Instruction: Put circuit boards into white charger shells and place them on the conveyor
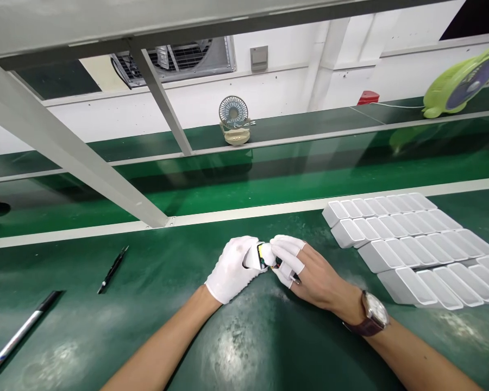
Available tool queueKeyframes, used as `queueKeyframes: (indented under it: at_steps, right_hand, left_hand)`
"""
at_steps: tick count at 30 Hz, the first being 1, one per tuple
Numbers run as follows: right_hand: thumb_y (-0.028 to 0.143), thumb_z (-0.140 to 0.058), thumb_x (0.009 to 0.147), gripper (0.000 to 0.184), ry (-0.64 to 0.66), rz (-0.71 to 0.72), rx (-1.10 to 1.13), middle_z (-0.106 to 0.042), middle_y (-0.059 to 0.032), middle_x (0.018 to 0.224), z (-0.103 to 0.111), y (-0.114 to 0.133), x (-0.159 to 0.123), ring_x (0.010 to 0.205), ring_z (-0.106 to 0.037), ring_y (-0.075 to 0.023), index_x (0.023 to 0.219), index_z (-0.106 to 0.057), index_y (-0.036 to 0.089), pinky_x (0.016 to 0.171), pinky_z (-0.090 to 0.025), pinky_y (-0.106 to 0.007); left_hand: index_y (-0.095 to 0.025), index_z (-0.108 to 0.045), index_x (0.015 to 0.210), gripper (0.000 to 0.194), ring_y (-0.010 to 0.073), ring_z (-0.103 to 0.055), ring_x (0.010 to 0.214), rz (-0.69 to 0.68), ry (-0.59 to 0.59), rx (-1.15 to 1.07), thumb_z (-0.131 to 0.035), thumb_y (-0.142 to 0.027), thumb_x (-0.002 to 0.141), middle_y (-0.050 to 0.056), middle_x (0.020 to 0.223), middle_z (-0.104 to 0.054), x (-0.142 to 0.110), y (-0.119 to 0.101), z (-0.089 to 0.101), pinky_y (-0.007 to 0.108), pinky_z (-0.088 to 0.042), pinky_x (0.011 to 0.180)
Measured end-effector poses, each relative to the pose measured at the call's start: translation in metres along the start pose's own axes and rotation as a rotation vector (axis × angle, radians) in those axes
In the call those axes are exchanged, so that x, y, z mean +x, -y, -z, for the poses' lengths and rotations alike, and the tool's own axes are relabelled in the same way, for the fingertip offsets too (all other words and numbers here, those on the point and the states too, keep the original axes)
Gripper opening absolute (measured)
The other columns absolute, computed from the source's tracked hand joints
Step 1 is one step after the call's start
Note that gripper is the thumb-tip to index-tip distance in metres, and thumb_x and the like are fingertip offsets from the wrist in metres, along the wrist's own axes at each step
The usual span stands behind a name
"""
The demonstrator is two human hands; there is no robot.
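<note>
My left hand point(233, 269), in a white glove, is closed around a small white plastic housing point(252, 257). Yellow and dark electronic parts point(261, 253) show at the housing's open end. My right hand point(309, 271), with white finger covers and a wristwatch point(375, 312), pinches a white plastic piece point(286, 270) with a short metal pin sticking out of it. The two hands meet over the green table, and the parts lie close together between them. My fingers hide much of both parts, so I cannot tell whether they are joined.
Rows of white plastic cases point(407, 239) stand on the table at the right. A black pen point(113, 270) and a marker point(22, 332) lie at the left. A metal post point(85, 157) rises at the left, and a small fan point(234, 119) stands on the far ledge.
</note>
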State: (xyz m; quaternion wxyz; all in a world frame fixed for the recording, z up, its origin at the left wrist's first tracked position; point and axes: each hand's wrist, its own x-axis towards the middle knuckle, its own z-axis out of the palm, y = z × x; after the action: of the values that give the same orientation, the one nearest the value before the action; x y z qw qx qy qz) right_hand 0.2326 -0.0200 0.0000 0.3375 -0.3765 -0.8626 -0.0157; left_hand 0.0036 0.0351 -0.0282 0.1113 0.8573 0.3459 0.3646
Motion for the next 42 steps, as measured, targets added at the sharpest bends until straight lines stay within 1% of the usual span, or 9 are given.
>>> queueKeyframes:
  at_steps: [5,9,14,18,23,26,29,36,42]
  right_hand:
    - [0.012,-0.057,0.094,0.058,-0.021,0.009,0.004,-0.059,-0.0188,0.135,0.0003,-0.0007,-0.0019,0.133,-0.051,-0.0322,0.148,-0.037,0.01,0.109,-0.049,-0.052]
    - [0.011,-0.057,0.094,0.057,-0.021,0.014,0.012,-0.058,-0.0197,0.136,0.0012,-0.0011,-0.0019,0.134,-0.049,-0.0323,0.147,-0.037,0.008,0.11,-0.048,-0.052]
    - [0.011,-0.057,0.094,0.057,-0.02,0.019,0.006,-0.058,-0.0196,0.135,0.0022,-0.0011,-0.0009,0.132,-0.051,-0.033,0.147,-0.038,0.009,0.108,-0.05,-0.053]
    - [0.01,-0.057,0.093,0.059,-0.025,0.022,0.011,-0.058,-0.0192,0.135,0.0032,-0.0007,0.0007,0.132,-0.051,-0.0327,0.148,-0.035,0.01,0.108,-0.05,-0.053]
    - [0.011,-0.058,0.093,0.056,-0.026,0.011,0.034,-0.059,-0.0195,0.133,0.0041,-0.001,0.0006,0.131,-0.052,-0.0318,0.146,-0.039,0.009,0.108,-0.05,-0.051]
    - [0.009,-0.057,0.092,0.061,-0.013,0.012,0.044,-0.056,-0.0187,0.138,0.004,-0.0023,-0.0008,0.134,-0.049,-0.0316,0.149,-0.035,0.012,0.109,-0.049,-0.052]
    - [0.01,-0.057,0.093,0.062,-0.007,0.014,0.052,-0.057,-0.0173,0.138,0.004,-0.003,-0.0018,0.135,-0.049,-0.0308,0.151,-0.034,0.014,0.109,-0.049,-0.052]
    - [0.01,-0.061,0.092,0.064,-0.028,0.03,0.064,-0.057,-0.0168,0.137,0.0,-0.004,-0.0048,0.136,-0.046,-0.0292,0.15,-0.036,0.013,0.109,-0.048,-0.05]
    - [0.008,-0.064,0.09,0.065,-0.053,0.029,0.063,-0.057,-0.018,0.136,-0.0023,-0.0025,-0.0048,0.134,-0.047,-0.0294,0.149,-0.037,0.012,0.107,-0.049,-0.05]
  left_hand:
    - [-0.025,-0.049,0.131,0.064,0.0276,-0.063,0.111,-0.008,0.002,0.002,-0.082,-0.032,0.077,0.01,0.118,-0.066,-0.0028,0.0027,-0.0009,0.045,-0.054,0.096]
    - [-0.024,-0.049,0.131,0.063,0.0273,-0.063,0.111,-0.014,0.01,0.007,-0.082,-0.031,0.077,0.01,0.119,-0.065,-0.0028,0.0033,-0.0011,0.045,-0.053,0.096]
    - [-0.023,-0.05,0.13,0.062,0.0273,-0.064,0.11,-0.044,-0.02,0.011,-0.082,-0.028,0.076,0.01,0.117,-0.066,-0.0016,0.0034,-0.0015,0.044,-0.053,0.095]
    - [-0.023,-0.051,0.129,0.062,0.0277,-0.064,0.109,-0.053,-0.027,0.029,-0.082,-0.029,0.076,0.01,0.116,-0.067,-0.0011,0.0034,-0.0013,0.044,-0.053,0.095]
    - [-0.023,-0.051,0.128,0.067,0.0287,-0.064,0.108,-0.022,-0.018,0.041,-0.085,-0.038,0.073,0.01,0.115,-0.067,-0.0018,0.0028,-0.0017,0.045,-0.053,0.094]
    - [-0.022,-0.049,0.129,0.067,0.0282,-0.064,0.11,-0.023,-0.021,0.03,-0.084,-0.037,0.074,0.01,0.116,-0.066,-0.0029,0.0031,-0.0026,0.045,-0.053,0.095]
    - [-0.022,-0.049,0.13,0.067,0.0278,-0.063,0.111,-0.024,-0.03,0.017,-0.084,-0.036,0.074,0.011,0.117,-0.065,-0.0033,0.0031,-0.0027,0.045,-0.052,0.097]
    - [-0.022,-0.049,0.13,0.064,0.0272,-0.063,0.11,-0.029,-0.058,-0.002,-0.082,-0.034,0.076,0.011,0.116,-0.064,-0.0035,0.0014,-0.0013,0.044,-0.053,0.096]
    - [-0.022,-0.05,0.129,0.063,0.0271,-0.062,0.111,0.006,-0.026,-0.026,-0.081,-0.036,0.077,0.011,0.117,-0.064,-0.0056,0.0003,-0.0005,0.044,-0.052,0.096]
